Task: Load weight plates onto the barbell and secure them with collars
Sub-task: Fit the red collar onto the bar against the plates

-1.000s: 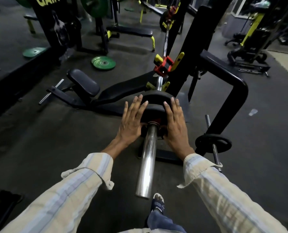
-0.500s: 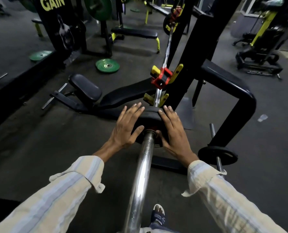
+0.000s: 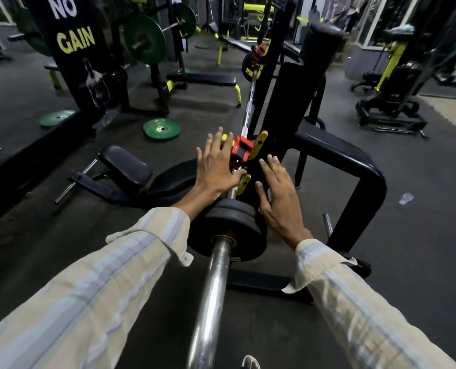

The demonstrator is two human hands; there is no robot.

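A chrome barbell (image 3: 213, 294) runs away from me on a black rack. Two small black weight plates (image 3: 234, 227) sit side by side on its near sleeve. Further along the bar is a red collar (image 3: 241, 153) with yellow levers. My left hand (image 3: 216, 166) hovers past the plates, fingers spread, right beside the red collar and partly covering it. My right hand (image 3: 280, 198) is open over the right edge of the plates, palm down, holding nothing. At the bar's far end another black plate (image 3: 249, 67) and a red collar (image 3: 260, 50) show.
The black rack upright (image 3: 296, 102) and its bent side frame (image 3: 354, 166) stand right of the bar. A bench (image 3: 131, 169) lies to the left. Green plates lie on the floor (image 3: 161, 129). A second bench (image 3: 202, 79) and loaded bar stand behind. My foot (image 3: 250, 362) is below.
Both hands have left the face of the black plates and moved forward past them; the left hand now reaches the red collar. The plates sit further in on the sleeve, and my view came closer.
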